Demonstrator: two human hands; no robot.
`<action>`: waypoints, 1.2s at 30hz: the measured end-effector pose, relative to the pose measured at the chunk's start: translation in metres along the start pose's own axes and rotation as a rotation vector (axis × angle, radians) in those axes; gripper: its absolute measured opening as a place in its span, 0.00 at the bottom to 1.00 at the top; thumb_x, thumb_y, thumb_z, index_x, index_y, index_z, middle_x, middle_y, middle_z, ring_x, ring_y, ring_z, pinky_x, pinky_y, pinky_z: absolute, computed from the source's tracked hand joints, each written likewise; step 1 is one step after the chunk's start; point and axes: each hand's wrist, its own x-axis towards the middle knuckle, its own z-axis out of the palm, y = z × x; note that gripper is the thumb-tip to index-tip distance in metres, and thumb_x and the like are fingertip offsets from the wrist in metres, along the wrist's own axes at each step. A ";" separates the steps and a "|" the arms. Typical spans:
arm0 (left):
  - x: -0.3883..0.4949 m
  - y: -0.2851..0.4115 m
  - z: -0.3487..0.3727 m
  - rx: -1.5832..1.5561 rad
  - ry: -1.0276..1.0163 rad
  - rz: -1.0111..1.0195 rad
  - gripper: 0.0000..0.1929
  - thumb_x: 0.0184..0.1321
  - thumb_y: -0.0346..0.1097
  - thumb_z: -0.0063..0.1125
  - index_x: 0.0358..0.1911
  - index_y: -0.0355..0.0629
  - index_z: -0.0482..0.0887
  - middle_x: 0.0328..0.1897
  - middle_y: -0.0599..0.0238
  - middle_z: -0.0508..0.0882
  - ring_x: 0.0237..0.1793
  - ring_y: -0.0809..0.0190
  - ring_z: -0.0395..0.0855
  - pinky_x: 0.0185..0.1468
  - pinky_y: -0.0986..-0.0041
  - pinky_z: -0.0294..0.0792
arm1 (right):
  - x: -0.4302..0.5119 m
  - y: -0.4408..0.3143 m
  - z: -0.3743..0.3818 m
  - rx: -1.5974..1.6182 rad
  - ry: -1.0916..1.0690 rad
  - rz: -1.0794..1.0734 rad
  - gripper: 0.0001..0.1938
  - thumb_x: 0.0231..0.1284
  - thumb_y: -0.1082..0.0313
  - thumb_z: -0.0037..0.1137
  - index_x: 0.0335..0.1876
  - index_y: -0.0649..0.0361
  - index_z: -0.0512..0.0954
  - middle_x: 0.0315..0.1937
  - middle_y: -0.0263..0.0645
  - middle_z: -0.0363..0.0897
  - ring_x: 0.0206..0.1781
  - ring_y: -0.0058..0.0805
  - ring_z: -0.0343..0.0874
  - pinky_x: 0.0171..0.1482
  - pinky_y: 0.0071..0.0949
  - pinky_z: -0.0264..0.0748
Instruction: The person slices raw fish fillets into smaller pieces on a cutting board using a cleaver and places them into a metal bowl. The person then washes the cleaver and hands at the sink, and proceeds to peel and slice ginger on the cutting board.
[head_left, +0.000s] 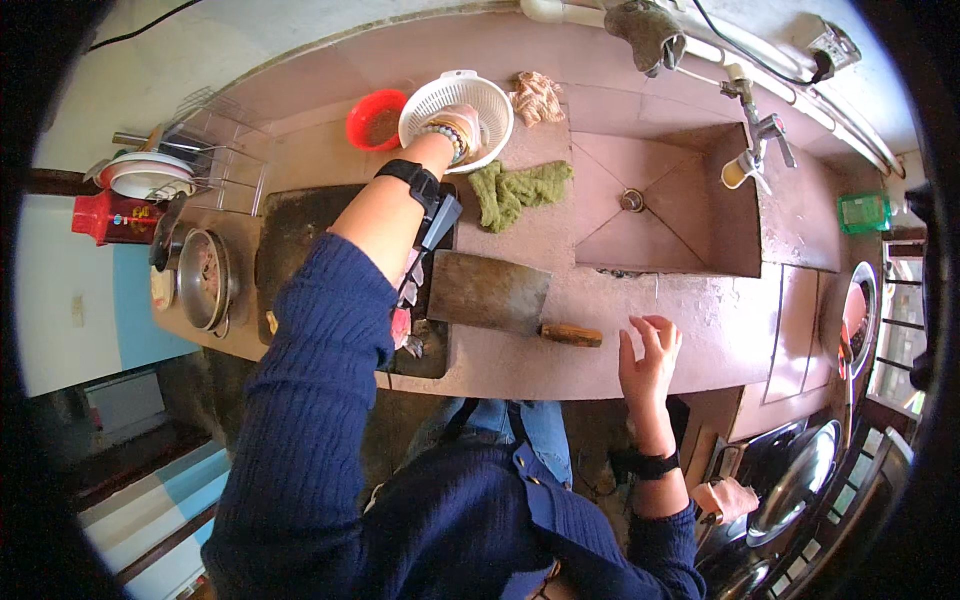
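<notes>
My left hand (456, 129) reaches into a white plastic colander (425, 94); its fingers are partly hidden, so I cannot tell what they hold. My right hand (651, 352) hovers over the counter's front edge, fingers apart, holding nothing. Just left of it lies a cleaver with a wooden handle (571, 334). The cleaver's broad, stained blade (487, 292) overlaps the right side of a dark cutting board (289, 225). Pieces of pale and pink food (401, 327) lie on the board, partly covered by my left arm.
A red plastic bowl (375, 120) stands left of the colander, with a green cloth (517, 191) and a patterned cloth (537, 99) to its right. Beyond is a tiled sink (637, 232) under a faucet (761, 127). A metal bowl (204, 279) sits at far left, near a wire rack (232, 154).
</notes>
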 end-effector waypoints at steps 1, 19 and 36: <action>0.001 0.002 0.004 -0.054 -0.003 -0.003 0.19 0.53 0.37 0.59 0.49 0.39 0.83 0.53 0.46 0.81 0.55 0.48 0.80 0.61 0.61 0.70 | 0.001 0.001 -0.004 0.001 0.015 0.007 0.13 0.51 0.72 0.61 0.45 0.57 0.77 0.44 0.44 0.71 0.48 0.45 0.68 0.51 0.42 0.67; -0.140 0.061 -0.073 -1.308 0.329 0.790 0.17 0.48 0.19 0.65 0.42 0.43 0.81 0.46 0.64 0.83 0.47 0.63 0.81 0.53 0.73 0.72 | 0.241 0.106 -0.136 0.176 0.412 0.027 0.26 0.57 0.59 0.63 0.62 0.52 0.72 0.58 0.42 0.74 0.59 0.35 0.72 0.54 0.35 0.72; -0.033 -0.026 -0.009 0.348 0.079 -0.056 0.14 0.54 0.40 0.55 0.41 0.43 0.85 0.41 0.53 0.86 0.40 0.54 0.86 0.43 0.64 0.77 | 0.261 0.128 -0.125 0.293 0.054 -0.055 0.18 0.69 0.56 0.50 0.41 0.65 0.82 0.45 0.36 0.79 0.41 0.18 0.75 0.44 0.18 0.69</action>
